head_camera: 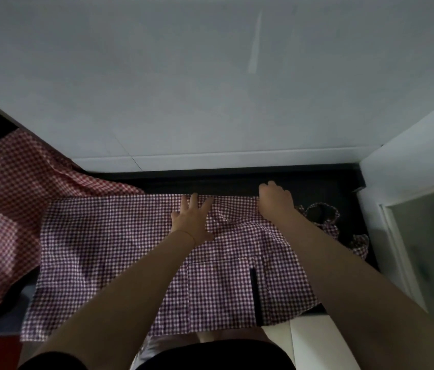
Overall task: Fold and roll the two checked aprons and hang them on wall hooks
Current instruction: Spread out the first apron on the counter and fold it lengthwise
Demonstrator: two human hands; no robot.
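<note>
A purple-and-white checked apron [109, 249] lies spread flat across the dark countertop [237, 180], with a pocket near the front edge. My left hand [193, 220] presses flat on its far middle with fingers straight. My right hand [274, 200] grips the apron's far right edge, fingers curled over the cloth. The apron's frilled strap [322, 212] lies in a loop to the right of that hand. A red-and-white checked apron [10, 196] lies rumpled at the left, partly under the purple one.
A pale tiled wall [210, 89] rises directly behind the counter. A white wall and a frosted panel [423, 236] close off the right side. White cabinet fronts [311, 340] sit below the counter's front edge. No hooks are in view.
</note>
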